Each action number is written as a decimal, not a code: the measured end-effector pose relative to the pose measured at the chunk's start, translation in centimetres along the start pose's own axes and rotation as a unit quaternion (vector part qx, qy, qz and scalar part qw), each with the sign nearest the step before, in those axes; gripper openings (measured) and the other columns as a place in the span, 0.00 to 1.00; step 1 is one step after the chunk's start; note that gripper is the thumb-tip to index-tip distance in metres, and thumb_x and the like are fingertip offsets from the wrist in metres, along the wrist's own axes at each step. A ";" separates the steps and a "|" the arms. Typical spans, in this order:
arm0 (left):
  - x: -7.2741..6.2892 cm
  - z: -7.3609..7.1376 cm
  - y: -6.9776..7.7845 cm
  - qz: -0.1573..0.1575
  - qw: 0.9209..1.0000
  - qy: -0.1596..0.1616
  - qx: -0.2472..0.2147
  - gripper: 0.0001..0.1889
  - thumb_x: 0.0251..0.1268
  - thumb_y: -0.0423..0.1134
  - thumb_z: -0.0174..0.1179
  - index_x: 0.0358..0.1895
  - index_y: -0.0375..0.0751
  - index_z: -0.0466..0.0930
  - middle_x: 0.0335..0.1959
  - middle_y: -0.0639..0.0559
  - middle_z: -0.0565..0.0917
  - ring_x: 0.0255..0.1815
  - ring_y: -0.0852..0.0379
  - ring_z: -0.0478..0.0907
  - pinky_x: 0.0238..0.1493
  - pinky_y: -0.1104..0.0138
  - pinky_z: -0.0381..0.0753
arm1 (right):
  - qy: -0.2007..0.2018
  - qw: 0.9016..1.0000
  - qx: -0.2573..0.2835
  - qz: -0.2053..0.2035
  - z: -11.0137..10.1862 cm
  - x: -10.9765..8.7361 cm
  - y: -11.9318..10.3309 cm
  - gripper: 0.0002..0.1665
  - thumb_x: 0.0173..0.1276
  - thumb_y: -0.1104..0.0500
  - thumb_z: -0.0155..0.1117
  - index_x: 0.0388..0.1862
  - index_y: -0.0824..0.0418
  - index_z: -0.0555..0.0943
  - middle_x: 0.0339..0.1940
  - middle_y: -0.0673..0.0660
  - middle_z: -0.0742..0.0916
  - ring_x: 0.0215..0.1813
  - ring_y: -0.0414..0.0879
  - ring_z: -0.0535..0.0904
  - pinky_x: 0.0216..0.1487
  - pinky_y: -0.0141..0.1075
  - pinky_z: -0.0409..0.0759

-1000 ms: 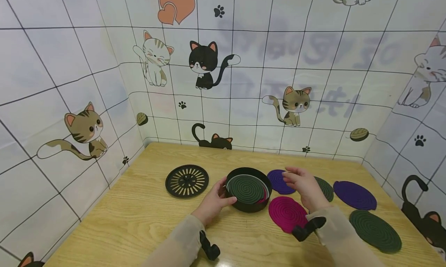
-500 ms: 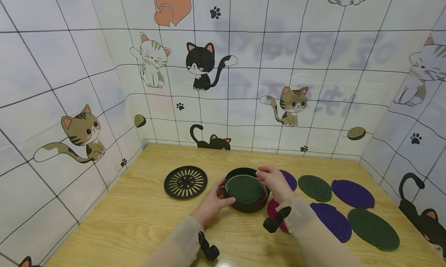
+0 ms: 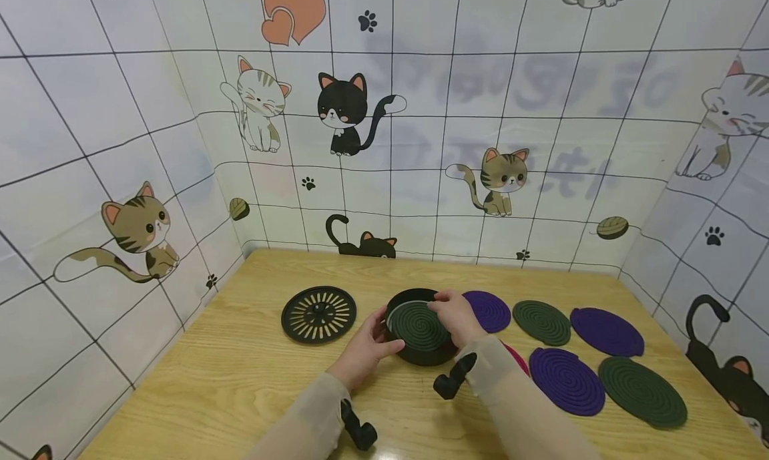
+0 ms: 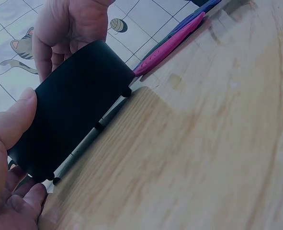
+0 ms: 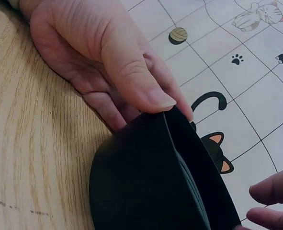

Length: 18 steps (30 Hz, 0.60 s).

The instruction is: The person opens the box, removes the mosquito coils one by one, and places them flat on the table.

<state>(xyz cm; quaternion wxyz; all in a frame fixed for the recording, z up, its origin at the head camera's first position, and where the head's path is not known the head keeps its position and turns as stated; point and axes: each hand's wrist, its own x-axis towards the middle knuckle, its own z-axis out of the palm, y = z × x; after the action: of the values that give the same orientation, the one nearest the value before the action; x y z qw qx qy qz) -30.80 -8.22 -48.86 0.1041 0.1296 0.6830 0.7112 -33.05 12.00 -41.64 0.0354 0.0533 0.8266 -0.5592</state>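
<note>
A round black mosquito coil holder (image 3: 420,358) stands in the middle of the table, with a green spiral mosquito coil (image 3: 416,328) lying inside it. My left hand (image 3: 362,346) grips the holder's left side; in the left wrist view the thumb (image 4: 22,115) presses the outer wall and fingers come in low at the base. At the opposite side, my right hand (image 3: 459,318) holds the rim. In the right wrist view its thumb tip (image 5: 161,99) lies on the rim edge, with other fingers close to the outer wall.
A black slotted lid (image 3: 318,314) lies to the left. On the right lie more coils: purple (image 3: 489,311), small green (image 3: 543,323), a second purple (image 3: 607,332), a third purple (image 3: 567,381) and large green (image 3: 643,392). A pink coil (image 3: 518,357) is mostly hidden by the right sleeve.
My right hand has come left from above the coils to the holder's right rim, uncovering the front purple coil. My left hand keeps its grip on the holder.
</note>
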 end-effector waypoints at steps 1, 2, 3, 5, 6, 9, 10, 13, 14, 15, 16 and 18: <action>0.0 0.0 0.0 0.000 1.000 0.000 -0.001 0.47 0.59 0.39 0.68 0.77 0.43 0.47 0.74 0.41 0.57 0.73 0.42 0.57 0.66 0.56 0.68 | 0.001 1.000 -0.001 0.000 0.1 0.0 0.0 0.26 0.72 0.60 0.55 0.65 0.69 0.67 0.65 0.70 0.71 0.65 0.64 0.66 0.63 0.56 0.67; 0.0 0.0 -0.1 0.000 1.000 -0.001 -0.002 0.47 0.59 0.39 0.68 0.77 0.43 0.47 0.74 0.41 0.57 0.73 0.42 0.57 0.66 0.56 0.68 | 0.002 1.000 -0.002 -0.002 0.2 0.1 0.1 0.25 0.72 0.61 0.55 0.65 0.70 0.67 0.65 0.70 0.71 0.64 0.64 0.66 0.62 0.56 0.68; 0.0 0.0 -0.1 0.001 1.000 -0.001 -0.003 0.47 0.59 0.39 0.68 0.77 0.44 0.47 0.74 0.41 0.57 0.73 0.43 0.57 0.66 0.56 0.68 | 0.002 1.000 -0.003 -0.004 0.2 0.1 0.1 0.25 0.71 0.61 0.55 0.65 0.70 0.67 0.64 0.70 0.71 0.64 0.64 0.67 0.62 0.56 0.68; 0.0 0.0 -0.1 0.002 1.000 -0.003 -0.005 0.47 0.59 0.39 0.68 0.77 0.43 0.47 0.74 0.41 0.56 0.73 0.42 0.56 0.66 0.56 0.68 | 0.003 1.000 -0.002 -0.005 0.3 0.0 0.1 0.26 0.71 0.62 0.55 0.64 0.70 0.67 0.64 0.70 0.71 0.64 0.64 0.67 0.62 0.56 0.68; 0.0 0.0 -0.1 0.003 1.000 -0.003 -0.006 0.47 0.59 0.39 0.68 0.77 0.43 0.47 0.74 0.41 0.56 0.73 0.42 0.56 0.66 0.56 0.68 | 0.002 1.000 -0.002 -0.006 0.3 0.0 0.1 0.25 0.71 0.62 0.55 0.65 0.70 0.67 0.64 0.70 0.71 0.64 0.64 0.67 0.62 0.56 0.68; 0.0 0.0 0.0 0.003 1.000 -0.002 -0.004 0.47 0.59 0.39 0.68 0.77 0.43 0.47 0.74 0.41 0.56 0.73 0.42 0.56 0.66 0.56 0.68 | 0.002 1.000 -0.001 -0.007 0.5 -0.1 0.1 0.25 0.71 0.63 0.54 0.65 0.70 0.67 0.64 0.70 0.72 0.63 0.64 0.67 0.61 0.56 0.68; 0.0 0.0 0.0 0.003 1.000 -0.002 -0.004 0.47 0.59 0.38 0.68 0.77 0.42 0.47 0.74 0.41 0.56 0.73 0.42 0.56 0.66 0.56 0.68 | 0.002 1.000 -0.001 -0.007 0.5 -0.1 0.1 0.25 0.71 0.63 0.54 0.65 0.70 0.67 0.64 0.70 0.72 0.63 0.63 0.67 0.61 0.56 0.69; -0.1 0.0 0.1 0.002 1.000 0.000 -0.001 0.46 0.60 0.38 0.68 0.77 0.43 0.47 0.74 0.40 0.57 0.73 0.42 0.56 0.66 0.55 0.67 | 0.001 1.000 0.002 -0.005 0.5 -0.1 0.1 0.25 0.72 0.64 0.53 0.65 0.70 0.67 0.64 0.70 0.71 0.63 0.63 0.67 0.62 0.56 0.68; -0.1 0.0 0.1 0.001 1.000 0.000 0.000 0.46 0.60 0.38 0.68 0.77 0.43 0.47 0.74 0.40 0.57 0.73 0.42 0.56 0.66 0.55 0.67 | 0.000 1.000 0.005 -0.002 0.6 -0.1 0.1 0.25 0.72 0.64 0.52 0.66 0.70 0.67 0.64 0.70 0.71 0.64 0.63 0.67 0.62 0.56 0.68; -0.1 0.0 0.1 0.000 1.000 0.000 0.001 0.46 0.60 0.38 0.68 0.77 0.43 0.47 0.74 0.40 0.57 0.73 0.42 0.56 0.66 0.55 0.67 | -0.001 1.000 0.007 -0.001 0.5 -0.1 0.1 0.25 0.72 0.64 0.52 0.66 0.70 0.66 0.65 0.70 0.71 0.64 0.64 0.66 0.62 0.56 0.68; -0.1 0.0 0.1 0.000 1.000 0.000 0.002 0.46 0.60 0.38 0.68 0.77 0.43 0.47 0.74 0.40 0.57 0.73 0.42 0.56 0.66 0.55 0.67 | 0.000 1.000 0.009 0.001 0.5 -0.1 0.0 0.25 0.72 0.64 0.52 0.66 0.70 0.67 0.65 0.70 0.70 0.64 0.64 0.66 0.62 0.56 0.68; -0.1 0.0 0.1 -0.001 1.000 0.001 0.003 0.46 0.60 0.39 0.68 0.77 0.44 0.47 0.74 0.40 0.57 0.73 0.42 0.57 0.66 0.55 0.67 | 0.000 1.000 0.013 0.005 0.5 -0.1 0.0 0.24 0.73 0.63 0.51 0.66 0.69 0.67 0.65 0.70 0.70 0.64 0.63 0.66 0.62 0.56 0.67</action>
<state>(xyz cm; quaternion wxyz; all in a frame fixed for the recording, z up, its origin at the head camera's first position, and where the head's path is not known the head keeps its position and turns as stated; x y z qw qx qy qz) -30.72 -8.26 -48.74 0.1036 0.1289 0.6854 0.7092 -32.94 11.50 -41.83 0.0374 0.0577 0.8190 -0.5696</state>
